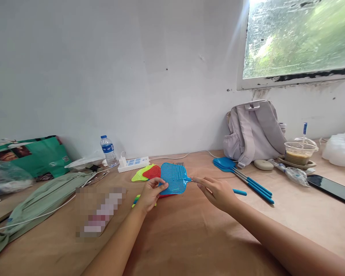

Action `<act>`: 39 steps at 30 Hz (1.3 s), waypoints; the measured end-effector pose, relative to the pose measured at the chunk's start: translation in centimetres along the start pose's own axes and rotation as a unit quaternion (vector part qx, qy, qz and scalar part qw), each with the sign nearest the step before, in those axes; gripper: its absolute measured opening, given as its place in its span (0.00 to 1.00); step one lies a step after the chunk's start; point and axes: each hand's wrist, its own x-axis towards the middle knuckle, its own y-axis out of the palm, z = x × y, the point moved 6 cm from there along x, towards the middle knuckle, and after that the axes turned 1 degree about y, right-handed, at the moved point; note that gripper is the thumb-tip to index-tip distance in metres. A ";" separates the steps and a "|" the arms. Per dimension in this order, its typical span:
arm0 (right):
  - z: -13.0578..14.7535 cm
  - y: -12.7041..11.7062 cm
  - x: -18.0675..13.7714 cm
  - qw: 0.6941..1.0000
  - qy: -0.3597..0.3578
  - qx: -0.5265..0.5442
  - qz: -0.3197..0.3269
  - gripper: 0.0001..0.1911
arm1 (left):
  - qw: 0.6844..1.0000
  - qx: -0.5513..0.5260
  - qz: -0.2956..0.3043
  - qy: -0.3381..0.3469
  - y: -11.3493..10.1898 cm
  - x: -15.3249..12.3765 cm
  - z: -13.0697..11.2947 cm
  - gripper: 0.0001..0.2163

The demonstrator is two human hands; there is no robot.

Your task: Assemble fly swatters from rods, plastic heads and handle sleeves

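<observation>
My left hand (150, 194) pinches the near left edge of a blue mesh fly swatter head (174, 177), held just above the wooden table (189, 237). My right hand (217, 191) grips the thin metal rod at the head's neck, and the rod's blue handle end (240, 192) sticks out past my fingers. Under and behind the blue head lie a red swatter head (152, 172) and a yellow-green one (139, 175).
A pile of blue swatters with metal rods (241, 177) lies to the right, by a grey backpack (254, 130). A lidded drink cup (300, 151), a phone (332, 188), a power strip (133, 163), a water bottle (108, 150) and green bags (31, 157) stand around.
</observation>
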 end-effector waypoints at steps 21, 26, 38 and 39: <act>-0.5 0.0 -0.1 1.000 0.017 -0.008 -0.005 0.19 | 1.000 0.016 -0.001 0.020 -0.2 0.3 -0.1 0.15; -0.6 -0.1 -0.1 1.000 0.019 -0.013 -0.014 0.19 | 1.000 0.022 0.002 0.016 -0.5 0.5 0.0 0.15; -0.3 0.2 0.0 0.999 0.011 0.029 0.024 0.16 | 0.998 -0.001 0.070 -0.002 0.6 -0.4 -0.3 0.20; -0.2 0.3 0.0 0.999 0.007 0.036 0.033 0.15 | 0.997 -0.004 0.080 -0.017 0.7 -0.6 -0.4 0.23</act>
